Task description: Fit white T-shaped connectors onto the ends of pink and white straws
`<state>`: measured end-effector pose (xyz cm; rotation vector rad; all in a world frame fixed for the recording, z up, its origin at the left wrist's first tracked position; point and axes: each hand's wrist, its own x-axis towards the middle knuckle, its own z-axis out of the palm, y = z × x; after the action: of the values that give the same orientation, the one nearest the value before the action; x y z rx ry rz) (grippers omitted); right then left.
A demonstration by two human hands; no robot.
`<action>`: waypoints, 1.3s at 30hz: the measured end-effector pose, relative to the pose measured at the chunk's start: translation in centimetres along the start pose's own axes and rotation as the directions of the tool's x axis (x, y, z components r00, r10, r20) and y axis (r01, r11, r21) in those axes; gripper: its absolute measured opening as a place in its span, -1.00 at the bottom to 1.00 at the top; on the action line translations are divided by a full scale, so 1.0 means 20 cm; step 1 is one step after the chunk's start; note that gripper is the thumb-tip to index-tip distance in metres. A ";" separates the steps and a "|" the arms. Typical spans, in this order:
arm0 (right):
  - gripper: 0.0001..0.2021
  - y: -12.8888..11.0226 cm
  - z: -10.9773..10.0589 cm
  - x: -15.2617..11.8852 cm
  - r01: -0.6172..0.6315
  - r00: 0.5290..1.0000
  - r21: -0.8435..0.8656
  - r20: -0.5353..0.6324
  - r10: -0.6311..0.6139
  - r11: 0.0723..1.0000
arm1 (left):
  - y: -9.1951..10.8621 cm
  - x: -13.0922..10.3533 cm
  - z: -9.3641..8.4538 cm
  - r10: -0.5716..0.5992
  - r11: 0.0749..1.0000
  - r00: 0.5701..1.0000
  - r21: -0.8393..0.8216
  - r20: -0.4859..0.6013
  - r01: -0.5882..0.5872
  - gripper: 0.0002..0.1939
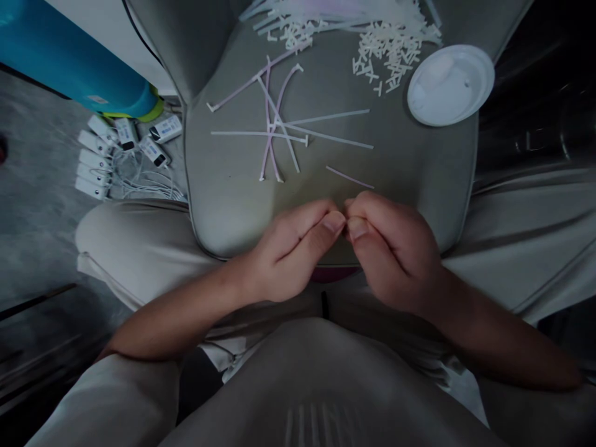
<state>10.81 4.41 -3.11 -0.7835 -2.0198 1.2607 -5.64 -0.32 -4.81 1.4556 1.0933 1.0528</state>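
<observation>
My left hand and my right hand meet above the front of a grey chair seat. Both are closed, thumbs pressed on the forefingers, with the tips touching or nearly so. Whatever they pinch is hidden by the fingers. Just beyond them lies a short pinkish tube. Farther up the seat, several thin tubes cross one another, among them a pale tube and a pinkish tube with a small white connector at its end.
At the back of the seat are a heap of small white connectors and a bundle of pale tubes. A white dish stands at the right edge. White boxes with cables and a blue cylinder are at left.
</observation>
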 end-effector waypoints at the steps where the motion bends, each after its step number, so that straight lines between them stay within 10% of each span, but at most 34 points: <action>1: -0.73 0.00 0.00 0.00 0.004 1.000 -0.001 0.006 -0.004 1.000 | 0.00 0.00 0.00 -0.006 0.998 1.000 -0.060 0.003 0.007 -0.62; 16: -0.77 -0.04 0.01 -0.03 0.060 0.998 -0.285 0.012 -0.059 0.957 | 0.03 -0.03 0.08 -0.142 0.918 0.988 -0.382 -0.060 0.109 -0.52; 24: -0.75 -0.01 -0.01 -0.03 -0.016 1.000 0.037 -0.017 0.017 0.999 | 0.02 -0.02 0.09 -0.038 0.937 0.991 -0.349 -0.130 -0.010 -0.57; 39: -0.83 0.01 0.02 0.04 -0.255 0.933 0.210 -0.202 0.297 0.944 | -0.04 0.06 -0.04 0.272 0.883 0.962 0.387 0.033 -0.263 -0.83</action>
<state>10.14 4.84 -3.33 -1.1016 -1.6235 1.4131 -6.23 1.11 -5.38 1.9635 1.1870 1.0834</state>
